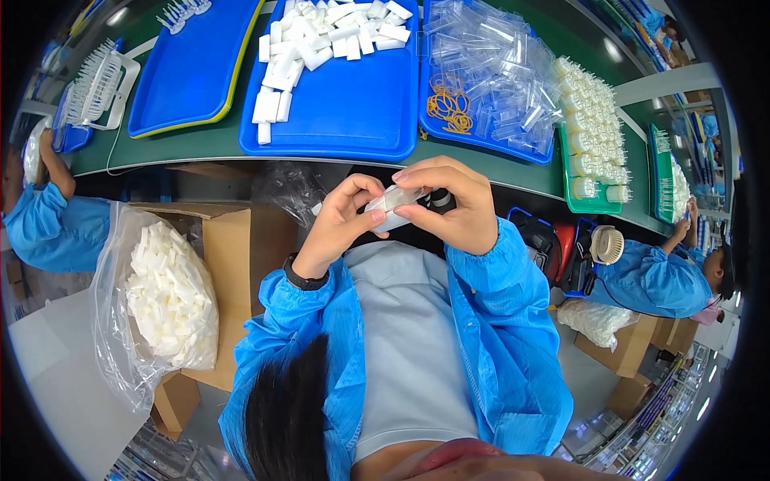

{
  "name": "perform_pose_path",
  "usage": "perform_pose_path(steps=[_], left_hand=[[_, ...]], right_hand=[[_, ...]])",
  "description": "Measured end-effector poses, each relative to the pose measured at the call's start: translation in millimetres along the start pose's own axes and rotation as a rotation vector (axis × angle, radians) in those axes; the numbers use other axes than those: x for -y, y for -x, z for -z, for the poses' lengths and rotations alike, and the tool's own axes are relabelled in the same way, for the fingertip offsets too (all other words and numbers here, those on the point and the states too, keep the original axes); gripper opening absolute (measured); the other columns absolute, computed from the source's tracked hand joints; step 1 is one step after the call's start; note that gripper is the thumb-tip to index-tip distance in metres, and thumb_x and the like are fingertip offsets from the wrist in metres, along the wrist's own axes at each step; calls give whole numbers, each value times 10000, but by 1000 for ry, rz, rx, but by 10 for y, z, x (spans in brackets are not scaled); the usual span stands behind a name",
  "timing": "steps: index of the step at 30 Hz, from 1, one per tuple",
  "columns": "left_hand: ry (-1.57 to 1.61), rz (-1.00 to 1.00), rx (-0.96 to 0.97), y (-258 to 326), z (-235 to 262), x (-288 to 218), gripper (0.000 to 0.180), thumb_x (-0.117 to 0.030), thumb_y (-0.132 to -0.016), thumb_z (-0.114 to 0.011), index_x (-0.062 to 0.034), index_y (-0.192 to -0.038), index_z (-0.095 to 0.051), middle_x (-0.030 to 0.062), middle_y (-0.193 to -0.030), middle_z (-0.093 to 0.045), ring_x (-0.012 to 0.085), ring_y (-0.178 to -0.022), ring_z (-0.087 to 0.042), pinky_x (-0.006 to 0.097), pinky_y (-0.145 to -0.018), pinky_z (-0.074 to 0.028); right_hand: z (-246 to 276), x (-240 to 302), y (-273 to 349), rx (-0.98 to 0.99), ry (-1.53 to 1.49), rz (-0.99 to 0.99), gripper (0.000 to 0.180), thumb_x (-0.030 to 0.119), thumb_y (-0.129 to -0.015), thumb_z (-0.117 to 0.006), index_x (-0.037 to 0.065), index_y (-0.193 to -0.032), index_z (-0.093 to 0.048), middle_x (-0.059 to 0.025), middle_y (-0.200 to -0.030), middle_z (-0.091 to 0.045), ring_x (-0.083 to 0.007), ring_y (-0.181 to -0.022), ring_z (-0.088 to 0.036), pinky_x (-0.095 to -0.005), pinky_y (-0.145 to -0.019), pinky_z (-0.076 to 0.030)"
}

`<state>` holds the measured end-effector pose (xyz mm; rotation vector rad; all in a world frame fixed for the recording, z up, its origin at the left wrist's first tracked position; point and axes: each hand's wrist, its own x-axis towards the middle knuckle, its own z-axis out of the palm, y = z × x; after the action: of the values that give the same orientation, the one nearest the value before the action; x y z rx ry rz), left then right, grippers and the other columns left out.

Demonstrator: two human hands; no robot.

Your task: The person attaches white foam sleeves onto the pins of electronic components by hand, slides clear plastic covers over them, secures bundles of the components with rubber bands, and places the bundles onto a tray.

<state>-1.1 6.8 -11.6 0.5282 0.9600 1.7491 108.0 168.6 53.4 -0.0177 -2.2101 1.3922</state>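
Observation:
Both hands meet in front of my chest, just short of the table edge. Between them is a small white rectangular case (391,210) with what looks like a clear plastic piece at its top. My left hand (341,220) pinches its left side, thumb and fingers closed on it. My right hand (459,200) grips the other end, the index finger arched over the top. Fingers hide part of the case. Beyond the hands, white rectangular pieces (321,40) lie heaped on a blue tray (345,104). Clear plastic covers (497,64) fill the tray to its right.
Yellow rubber bands (449,108) lie beside the covers. A green tray (593,203) carries rows of white bristled parts (589,120). Left stand another blue tray (188,72) and a white rack (100,88). An open carton (228,280) holds bagged white pieces (172,297). Co-workers sit on both sides.

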Motion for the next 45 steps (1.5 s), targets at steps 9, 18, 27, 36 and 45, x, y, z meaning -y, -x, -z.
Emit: perform_pose_path(steps=[9, 18, 27, 36, 45], left_hand=[[-166, -33, 34, -36, -57, 6, 274, 8, -833, -660, -2, -1091, -569, 57, -1105, -473, 160, -1028, -543, 260, -708, -589], [-231, -162, -15, -42, 0, 47, 278, 77, -762, -702, -3, -1003, -590, 73, -1080, -466, 157, -1010, -549, 256, -750, -599], [-272, -252, -59, -12, -8, 25, 259, 89, -769, -687, -5, -984, -578, 95, -1088, -459, 172, -988, -562, 279, -758, -592], [-314, -225, -47, -9, -10, 39, 238, 96, -775, -672, -9, -969, -582, 95, -1093, -454, 171, -988, -543, 291, -761, -576], [-331, -234, -33, 0, 1, 29, 239, 57, -789, -674, -12, -1005, -597, 101, -1108, -463, 166, -966, -553, 274, -732, -573]], right_hand=[[-11, 36, -1, -14, 12, -24, 279, 89, -728, -792, 51, -984, -688, -72, -840, -653, -152, -722, -589, -252, -613, -471], [160, 40, -12, 132, 117, -45, 207, 72, -739, -769, 80, -939, -717, -50, -835, -624, -141, -678, -547, -268, -571, -440], [295, 106, -2, 181, 66, -174, 257, 57, -749, -753, 52, -1001, -702, -75, -833, -644, -172, -732, -576, -283, -622, -461], [428, 182, -94, 359, 299, 5, 262, 74, -733, -755, 23, -984, -700, -112, -843, -653, -244, -764, -617, -323, -656, -486], [376, 76, -28, 265, 187, -27, 260, 63, -725, -759, 11, -974, -704, -116, -845, -671, -228, -758, -626, -315, -651, -492]])
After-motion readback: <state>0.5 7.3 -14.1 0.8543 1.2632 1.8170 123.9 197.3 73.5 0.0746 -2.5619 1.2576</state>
